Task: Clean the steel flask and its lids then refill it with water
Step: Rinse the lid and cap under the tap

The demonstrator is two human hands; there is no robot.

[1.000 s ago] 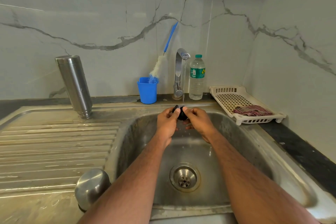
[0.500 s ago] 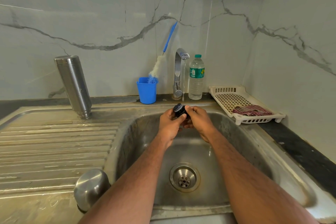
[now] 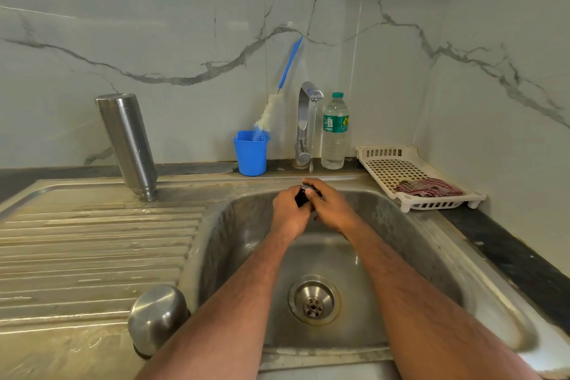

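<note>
From the head camera we look down into a steel sink (image 3: 410, 244), both of our bare forearms reaching forward over the basin. Our left hand (image 3: 288, 213) and right hand (image 3: 333, 208) meet just under the tap (image 3: 305, 120), where a thin stream of water runs down. Between them sits a small black lid (image 3: 300, 197) — the left fingers curl round its near side, the right fingers close over its top and far side, so most of it is hidden and only a dark sliver shows in the gap between the two hands.

The steel flask (image 3: 128, 142) stands upside down, mouth on the wet draining board (image 3: 92, 256), well apart from the hands at the back left. A rounded steel cap (image 3: 157, 316) rests at the near edge of the board, beside the left forearm.

Behind the sink stands a blue cup (image 3: 250, 153) holding a bottle brush (image 3: 277, 99), its handle leaning on the marble wall. A plastic water bottle (image 3: 334, 133) is just right of the tap. Further right, a white tray (image 3: 385, 163) carries a folded reddish cloth (image 3: 428, 187). The drain (image 3: 314, 300) lies below the hands.
</note>
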